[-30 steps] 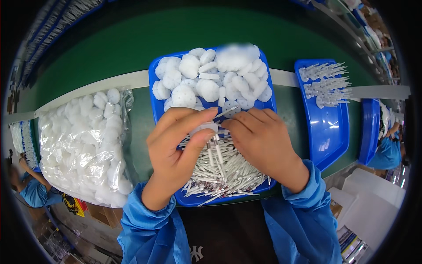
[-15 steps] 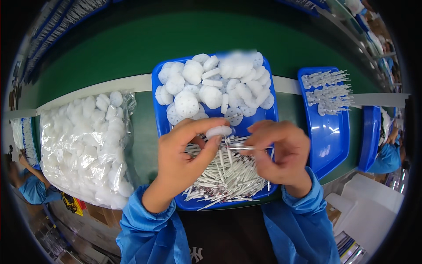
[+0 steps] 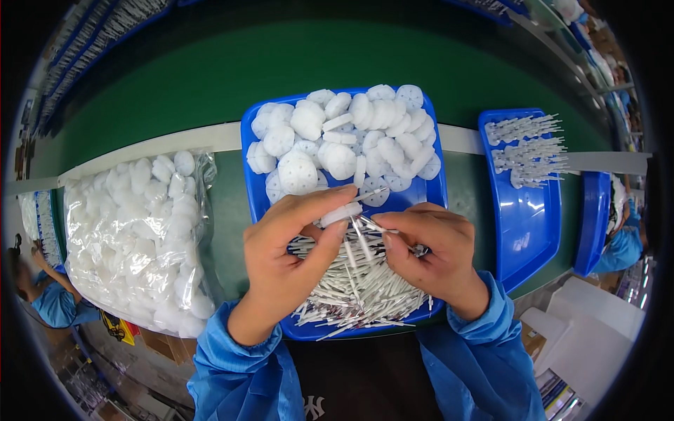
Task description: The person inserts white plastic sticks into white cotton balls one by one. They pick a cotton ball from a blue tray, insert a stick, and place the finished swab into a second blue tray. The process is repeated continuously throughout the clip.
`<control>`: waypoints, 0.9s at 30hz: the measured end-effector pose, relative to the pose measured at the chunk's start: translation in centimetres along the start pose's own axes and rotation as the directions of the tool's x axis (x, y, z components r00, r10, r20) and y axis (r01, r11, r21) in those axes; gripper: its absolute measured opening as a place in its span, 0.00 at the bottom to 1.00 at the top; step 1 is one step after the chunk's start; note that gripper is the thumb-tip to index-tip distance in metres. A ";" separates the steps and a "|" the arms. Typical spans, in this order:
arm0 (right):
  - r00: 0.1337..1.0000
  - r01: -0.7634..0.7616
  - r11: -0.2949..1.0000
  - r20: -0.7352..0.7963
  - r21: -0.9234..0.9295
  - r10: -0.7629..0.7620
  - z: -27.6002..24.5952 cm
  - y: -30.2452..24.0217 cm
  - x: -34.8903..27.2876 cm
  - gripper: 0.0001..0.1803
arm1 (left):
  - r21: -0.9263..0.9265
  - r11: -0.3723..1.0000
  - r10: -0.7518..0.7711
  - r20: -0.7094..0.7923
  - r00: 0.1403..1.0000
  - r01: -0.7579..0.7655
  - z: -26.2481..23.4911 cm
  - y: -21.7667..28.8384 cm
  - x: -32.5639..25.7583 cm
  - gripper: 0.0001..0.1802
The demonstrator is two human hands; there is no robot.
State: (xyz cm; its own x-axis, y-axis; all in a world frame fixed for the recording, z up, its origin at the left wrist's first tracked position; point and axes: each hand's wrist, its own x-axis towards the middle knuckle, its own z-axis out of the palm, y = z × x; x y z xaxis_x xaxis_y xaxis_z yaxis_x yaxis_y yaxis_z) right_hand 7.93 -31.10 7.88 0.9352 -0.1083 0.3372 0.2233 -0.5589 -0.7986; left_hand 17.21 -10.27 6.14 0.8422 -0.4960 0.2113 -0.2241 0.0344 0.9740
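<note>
Between thumb and fingertips, my left hand (image 3: 281,242) pinches a round white foam disc (image 3: 340,213), tilted on edge. Several thin white sticks (image 3: 364,244) jut from the disc toward me, and one more thin stick (image 3: 372,194) shows at its far side by my left fingertips. Opposite it, my right hand (image 3: 439,252) is closed in a pinch on a slender stick (image 3: 377,226) whose tip meets the disc's edge. Below both hands lies a heap of white sticks with some dark ends (image 3: 351,295). Beyond them are many loose foam discs (image 3: 296,170) with small dots.
A blue tray (image 3: 444,189) holds the discs and the stick heap. Left of it lies a clear bag of white discs (image 3: 133,238). On the right, another blue tray (image 3: 525,242) carries discs bristling with sticks (image 3: 526,151). Other people in blue sleeves (image 3: 621,238) sit at both sides.
My right hand has come in lower and closer to the disc, with its stick at the disc's edge. My left hand has shifted slightly left and tilted the disc.
</note>
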 end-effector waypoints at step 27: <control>0.998 0.047 0.957 -0.027 -0.287 -0.057 0.9 -0.4 0.6 0.12 | 0.528 0.811 0.200 0.153 0.968 -0.251 0.7 1.6 -0.8 0.28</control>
State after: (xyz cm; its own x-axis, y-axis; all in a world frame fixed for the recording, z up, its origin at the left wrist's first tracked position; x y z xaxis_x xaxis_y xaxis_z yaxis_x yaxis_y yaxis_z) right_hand 8.63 -30.19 7.99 0.9129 -0.0985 0.3961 0.1789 -0.7758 -0.6051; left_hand 15.80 -10.46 7.41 0.6952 -0.6059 0.3868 -0.6523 -0.3056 0.6936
